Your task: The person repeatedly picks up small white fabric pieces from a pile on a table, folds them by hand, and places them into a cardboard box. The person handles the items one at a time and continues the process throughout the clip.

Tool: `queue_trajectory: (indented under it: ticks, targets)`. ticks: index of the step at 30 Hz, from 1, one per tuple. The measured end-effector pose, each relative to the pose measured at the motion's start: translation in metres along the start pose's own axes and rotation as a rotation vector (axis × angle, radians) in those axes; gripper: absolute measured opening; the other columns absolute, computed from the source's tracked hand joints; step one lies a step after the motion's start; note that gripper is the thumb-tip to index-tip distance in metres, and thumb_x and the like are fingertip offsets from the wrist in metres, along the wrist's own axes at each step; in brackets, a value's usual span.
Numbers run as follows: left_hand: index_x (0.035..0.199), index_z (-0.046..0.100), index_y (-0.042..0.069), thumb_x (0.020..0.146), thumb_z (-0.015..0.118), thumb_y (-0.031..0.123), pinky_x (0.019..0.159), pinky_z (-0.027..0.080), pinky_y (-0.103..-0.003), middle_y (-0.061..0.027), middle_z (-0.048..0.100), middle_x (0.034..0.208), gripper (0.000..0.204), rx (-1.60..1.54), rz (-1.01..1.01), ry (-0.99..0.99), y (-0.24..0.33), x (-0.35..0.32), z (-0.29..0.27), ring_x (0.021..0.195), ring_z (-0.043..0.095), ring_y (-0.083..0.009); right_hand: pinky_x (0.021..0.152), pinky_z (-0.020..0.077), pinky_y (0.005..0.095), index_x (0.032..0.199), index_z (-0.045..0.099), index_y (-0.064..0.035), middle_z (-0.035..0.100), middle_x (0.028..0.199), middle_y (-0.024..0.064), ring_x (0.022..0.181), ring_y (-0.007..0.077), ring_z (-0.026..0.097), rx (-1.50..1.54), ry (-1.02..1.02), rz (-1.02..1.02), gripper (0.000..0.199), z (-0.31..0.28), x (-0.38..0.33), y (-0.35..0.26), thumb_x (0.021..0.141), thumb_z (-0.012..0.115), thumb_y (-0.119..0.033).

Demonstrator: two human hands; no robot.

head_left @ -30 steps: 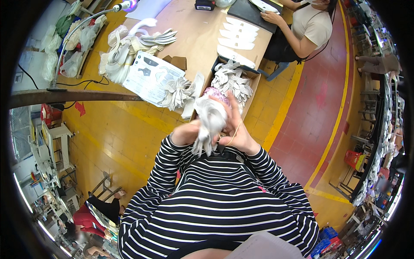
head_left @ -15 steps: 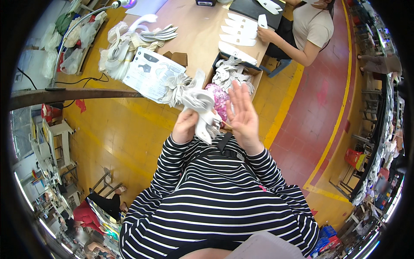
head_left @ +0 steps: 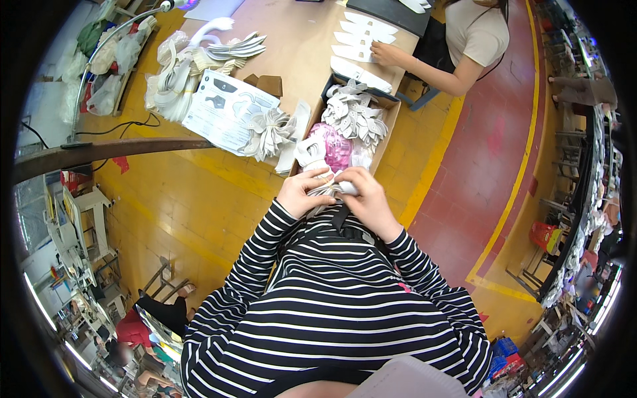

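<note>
Close in front of my body, both hands meet at a bundle of white, curved cut pieces [head_left: 310, 152] that look like shoe parts. My left hand [head_left: 305, 191] grips the bundle from the left, thumb and fingers closed around its lower part. From the right, my right hand [head_left: 368, 202] pinches at the same bundle with bent fingers; the exact spot under the fingertips is hidden. Just beyond them stands an open cardboard box [head_left: 377, 151] with a pink plastic bag [head_left: 337, 147] and loose white pieces [head_left: 355, 114] inside.
Left of the box, another white bundle [head_left: 271, 132] and a printed sheet [head_left: 229, 109] lie on the table [head_left: 298, 40]. More strips [head_left: 176, 83] are heaped behind. A co-worker's hand [head_left: 388, 54] touches white pieces at the far right. A dark metal bar [head_left: 113, 156] juts in from the left.
My right hand, spread open and raised before, has come down and closed at the bundle. The bundle is lower and nearer my body. The co-worker's hand has set down a white piece.
</note>
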State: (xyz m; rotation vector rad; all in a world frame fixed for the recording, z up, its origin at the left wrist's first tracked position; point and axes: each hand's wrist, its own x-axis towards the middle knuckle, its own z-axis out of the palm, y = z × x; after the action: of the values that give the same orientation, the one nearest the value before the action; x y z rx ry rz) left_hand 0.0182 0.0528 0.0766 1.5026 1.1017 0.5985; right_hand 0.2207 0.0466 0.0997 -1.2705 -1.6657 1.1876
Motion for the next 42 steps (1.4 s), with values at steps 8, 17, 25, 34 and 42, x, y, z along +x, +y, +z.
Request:
queue_trajectory:
  ticks: [8,17,25,34,42]
  targets:
    - [0.101,0.066,-0.002,0.093,0.058,0.015,0.082,0.046,-0.024,-0.0103,0.067,0.104,0.020,-0.924,-0.226,0.687,-0.027,0.003,-0.065,0.095,0.059,-0.0107,0.084,0.0471,0.0303,0.097,0.062,-0.0016,0.058,0.103,0.0093,0.095,0.0220,0.059,0.017,0.612,-0.069,0.025,-0.068,0.026,0.006,0.074,0.067,0.005]
    - [0.107,0.066,0.003,0.091,0.059,0.016,0.085,0.045,-0.025,-0.0029,0.065,0.101,0.022,-0.083,-0.237,0.339,-0.056,0.015,-0.023,0.091,0.058,-0.0116,0.075,0.0510,0.0395,0.109,0.060,-0.0072,0.056,0.098,0.0141,0.084,0.0319,0.060,-0.535,-0.002,-0.037,0.032,-0.013,0.012,0.038,0.078,0.067,-0.011]
    - [0.134,0.050,0.030,0.080,0.064,0.046,0.108,0.025,-0.056,-0.0100,0.025,0.153,0.058,0.759,-0.223,-0.069,-0.082,0.003,0.042,0.134,0.031,-0.0408,0.079,0.0514,0.0455,0.116,0.063,-0.0137,0.068,0.097,0.0177,0.089,0.0334,0.065,-0.575,-0.615,0.265,0.033,-0.020,0.029,0.077,0.089,0.054,-0.031]
    - [0.127,0.053,0.006,0.085,0.061,0.030,0.091,0.046,-0.039,-0.0158,0.060,0.119,0.049,0.658,-0.116,-0.041,-0.080,0.009,-0.008,0.107,0.058,-0.0317,0.101,0.0397,0.0411,0.137,0.038,0.0053,0.052,0.126,0.0259,0.116,0.0418,0.050,-0.946,0.008,0.102,0.083,-0.019,0.126,0.174,0.074,0.072,-0.038]
    - [0.127,0.054,0.003,0.088,0.061,0.020,0.084,0.049,-0.033,-0.0184,0.062,0.107,0.043,0.294,-0.164,0.061,-0.057,-0.001,-0.016,0.094,0.063,-0.0293,0.091,0.0479,0.0399,0.117,0.059,0.0006,0.064,0.107,0.0247,0.102,0.0356,0.062,-0.475,0.030,0.429,0.065,-0.044,0.114,0.118,0.067,0.070,-0.040]
